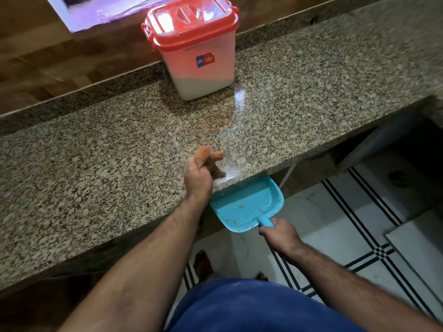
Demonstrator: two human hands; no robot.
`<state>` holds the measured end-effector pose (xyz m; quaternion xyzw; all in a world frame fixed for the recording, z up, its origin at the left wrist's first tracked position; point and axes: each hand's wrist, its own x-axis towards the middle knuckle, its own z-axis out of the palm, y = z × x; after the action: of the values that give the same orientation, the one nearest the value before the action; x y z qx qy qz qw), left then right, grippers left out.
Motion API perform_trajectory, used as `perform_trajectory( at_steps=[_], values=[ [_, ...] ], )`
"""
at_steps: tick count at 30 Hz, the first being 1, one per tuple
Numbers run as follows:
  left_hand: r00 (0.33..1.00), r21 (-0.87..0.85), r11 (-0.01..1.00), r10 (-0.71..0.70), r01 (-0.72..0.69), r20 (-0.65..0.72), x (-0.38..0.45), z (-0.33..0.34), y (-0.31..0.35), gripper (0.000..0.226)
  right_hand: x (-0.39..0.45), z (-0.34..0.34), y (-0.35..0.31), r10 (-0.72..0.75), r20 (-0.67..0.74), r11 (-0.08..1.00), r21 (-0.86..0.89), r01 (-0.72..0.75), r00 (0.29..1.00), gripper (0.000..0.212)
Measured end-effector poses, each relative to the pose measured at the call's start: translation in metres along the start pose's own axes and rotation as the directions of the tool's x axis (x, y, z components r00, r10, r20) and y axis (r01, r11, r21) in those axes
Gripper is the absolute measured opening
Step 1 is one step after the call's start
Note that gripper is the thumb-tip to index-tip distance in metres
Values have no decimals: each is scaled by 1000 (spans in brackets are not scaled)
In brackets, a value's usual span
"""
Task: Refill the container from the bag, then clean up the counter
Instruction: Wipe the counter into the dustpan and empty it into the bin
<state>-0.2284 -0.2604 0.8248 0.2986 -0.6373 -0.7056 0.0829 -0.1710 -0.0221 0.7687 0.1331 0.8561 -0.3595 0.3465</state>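
**Refill judged complete, counter wipe-down under way**

The container [197,47] is seen upright at the back of the counter [84,164], against the low granite ledge, with its red lid [191,17] seated on top. White contents are visible through the translucent wall, filling only the lower part. No bag is visible anywhere in the view, so the refilling step is judged to be finished and the bag put away or out of sight.

The cleaning step is judged to be in hand. The left hand [197,179] is closed around a bunched orange cloth [208,159], which is pressed to the counter just at its front edge. A small whitish smear of spilled material [224,179] is seen beside the cloth, right at the lip. The right hand [280,236] is clamped on the handle of a blue dustpan [249,204], which is held below the counter edge with its open mouth tucked under the lip, directly beneath the cloth. A few yellowish crumbs are already lying in the pan.

The rest of the granite surface appears free of spills, though the speckled pattern could hide fine grains. What is left is judged to be the last sweep over the edge and the emptying of the pan
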Motion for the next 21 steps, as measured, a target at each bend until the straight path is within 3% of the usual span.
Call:
perform_trajectory(
  at_steps=[3, 5, 7, 9, 11, 13, 14, 17, 19, 21],
  values=[
    [989, 178, 984, -51, 26, 136, -12, 24, -25, 43, 1, -6, 1, -4, 2, 1000, 3, 4, 1000, 7],
    [947, 160, 987, -43, -9, 318, -14, 46, -20, 30, 4, -12, 3, -6, 4, 1000, 13, 6, 1000, 8],
    [913, 74, 997, -16, -15, 407, -11, 56, -1, 29, 7, -20, 5, -12, 4, 1000, 20, 12, 1000, 9],
    [948, -26, 1000, 10, -2, 319, 0, 49, 12, 29, 11, -27, 9, -11, -1, 999, 33, 11, 1000, 10],
    [989, -86, 995, 62, -51, 133, 3, 38, 14, 30, 14, -33, 13, -11, -7, 999, 38, 11, 1000, 11],
    [995, 45, 994, 101, -101, -3, -5, 34, 5, 28, 16, -36, 16, -17, -5, 999, 33, 17, 1000, 10],
    [993, 161, 980, 115, -115, 8, -12, 37, -3, 27, 17, -38, 17, -23, -3, 999, 32, 23, 1000, 10],
    [963, 436, 881, 75, -185, 257, -40, 63, -24, 28, 19, -44, 19, -24, 10, 999, 45, 24, 1000, 11],
    [943, 378, 901, 88, -212, 321, -52, 84, -22, 37, 22, -51, 20, -21, 13, 999, 48, 21, 1000, 12],
    [931, 174, 973, 81, -152, 357, -47, 98, -7, 29, 25, -58, 22, -7, 14, 998, 64, 6, 1000, 15]
  ],
)
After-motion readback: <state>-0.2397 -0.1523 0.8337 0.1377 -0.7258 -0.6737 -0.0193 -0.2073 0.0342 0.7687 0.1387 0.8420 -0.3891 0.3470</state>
